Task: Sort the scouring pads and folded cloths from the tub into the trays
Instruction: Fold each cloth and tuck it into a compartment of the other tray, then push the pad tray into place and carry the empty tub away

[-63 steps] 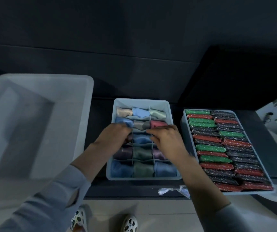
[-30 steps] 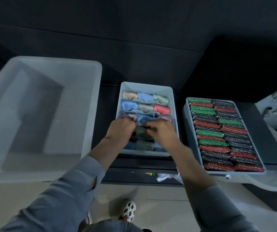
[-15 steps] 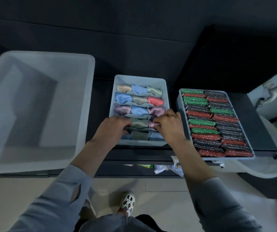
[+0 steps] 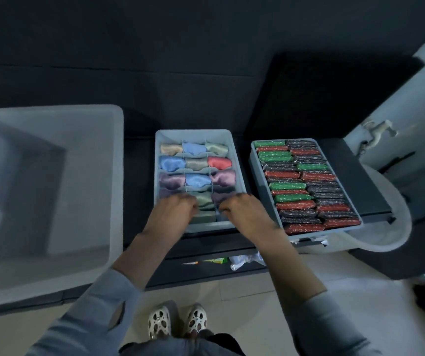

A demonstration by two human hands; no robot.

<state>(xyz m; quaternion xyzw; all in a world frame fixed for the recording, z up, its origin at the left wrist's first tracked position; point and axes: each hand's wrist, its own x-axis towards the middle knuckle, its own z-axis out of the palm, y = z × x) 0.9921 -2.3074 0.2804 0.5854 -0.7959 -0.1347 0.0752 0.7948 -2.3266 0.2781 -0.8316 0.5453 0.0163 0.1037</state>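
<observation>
Cloths (image 4: pixel 203 199) btwn both hands, left hand (image 4: pixel 172 211), right hand (image 4: pixel 244 211), divided tray (image 4: pixel 196 133)

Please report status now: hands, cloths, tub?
Both hands on near rows of cloth tray, fingers curled. Tub looks empty. Pad tray full.

A dark wall (image 4: pixel 180 47) rose behind the black tabletop (image 4: pixel 139 160) before me. Pale floor tiles (image 4: pixel 244 299) lay below, dimly lit. A white tap (image 4: pixel 375 129) stood at my right.

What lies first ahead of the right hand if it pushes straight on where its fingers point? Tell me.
The right hand points up and slightly left across the divided tray. It would probably meet the dark purple cloth by its fingertips first, though depth is unclear.
</observation>
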